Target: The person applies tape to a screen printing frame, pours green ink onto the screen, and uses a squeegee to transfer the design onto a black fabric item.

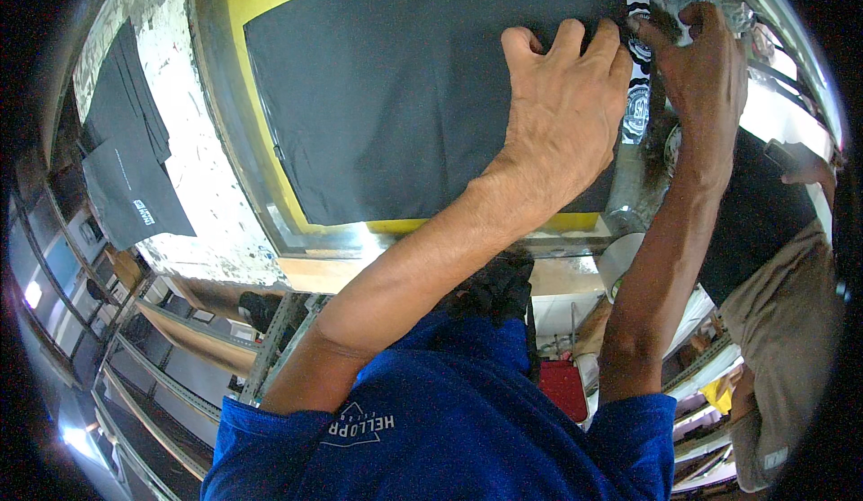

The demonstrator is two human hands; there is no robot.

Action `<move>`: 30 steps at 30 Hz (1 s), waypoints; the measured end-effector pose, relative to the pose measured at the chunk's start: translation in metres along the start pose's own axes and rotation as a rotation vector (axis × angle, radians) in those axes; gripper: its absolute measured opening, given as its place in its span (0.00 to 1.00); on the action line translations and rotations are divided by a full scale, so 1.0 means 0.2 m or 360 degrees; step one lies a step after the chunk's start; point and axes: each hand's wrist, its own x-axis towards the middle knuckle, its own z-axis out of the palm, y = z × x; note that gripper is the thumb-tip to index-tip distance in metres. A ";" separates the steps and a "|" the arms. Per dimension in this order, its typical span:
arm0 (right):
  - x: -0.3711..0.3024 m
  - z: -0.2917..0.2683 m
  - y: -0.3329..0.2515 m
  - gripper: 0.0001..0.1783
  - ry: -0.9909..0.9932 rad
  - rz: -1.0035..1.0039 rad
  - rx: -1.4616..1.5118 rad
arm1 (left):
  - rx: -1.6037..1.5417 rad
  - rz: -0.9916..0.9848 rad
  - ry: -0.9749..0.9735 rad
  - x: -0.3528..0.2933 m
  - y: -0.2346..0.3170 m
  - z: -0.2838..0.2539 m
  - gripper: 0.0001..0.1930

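- The left hand (562,115) lies flat on a black cloth panel (395,97), fingers (568,38) spread and released, pressing the cloth down near its far right edge rather than grasping it.
- The panel is stretched over a yellow-edged platen (270,141), which sits on a paint-spattered table (207,186).
- The right hand (697,79) reaches just past the panel's right edge; its thumb and fingers seem closed on a narrow strip with white-and-black round printed marks (638,97), though the hold itself is partly hidden.
- Judged from this, the step in hand is lining the strip up against the cloth's edge while the flat hand keeps the cloth from shifting.
- The next move calls for steady downward pressure from the left hand and a small, careful placement by the right, without wrinkling the cloth.
- Other dark folded garments (126,159) lie well apart at the left.
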 end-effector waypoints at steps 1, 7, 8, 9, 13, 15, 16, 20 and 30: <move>-0.04 -0.02 0.00 0.31 0.0034 -0.0073 -0.0009 | 0.0001 -0.0004 0.0001 0.00 0.00 0.00 0.30; -0.18 -0.10 0.03 0.32 -0.0099 -0.0149 -0.0125 | 0.0015 0.0007 -0.0031 0.00 0.00 -0.01 0.30; -0.20 -0.10 0.03 0.33 -0.0121 -0.0131 -0.0133 | 0.0016 0.0015 0.0002 0.00 -0.01 -0.01 0.30; -0.23 -0.12 0.03 0.34 -0.0136 -0.0108 -0.0155 | 0.0013 0.0012 -0.0019 0.00 0.00 -0.01 0.30; -0.30 -0.12 0.03 0.36 -0.0098 -0.0057 -0.0276 | 0.0012 0.0001 -0.0035 0.00 0.00 -0.02 0.29; -0.30 -0.12 0.04 0.37 -0.0057 -0.0061 -0.0304 | 0.0012 0.0002 -0.0018 0.01 0.00 -0.02 0.29; -0.30 -0.12 0.05 0.37 -0.0051 -0.0067 -0.0294 | 0.0008 0.0003 -0.0014 0.01 0.00 -0.02 0.29; -0.30 -0.13 0.06 0.39 -0.0114 -0.0062 -0.0271 | 0.0007 0.0014 -0.0071 0.01 0.00 -0.03 0.29; -0.43 -0.26 0.00 0.26 0.0210 -0.0335 0.0090 | -0.0212 0.0048 0.0125 -0.04 -0.04 -0.13 0.26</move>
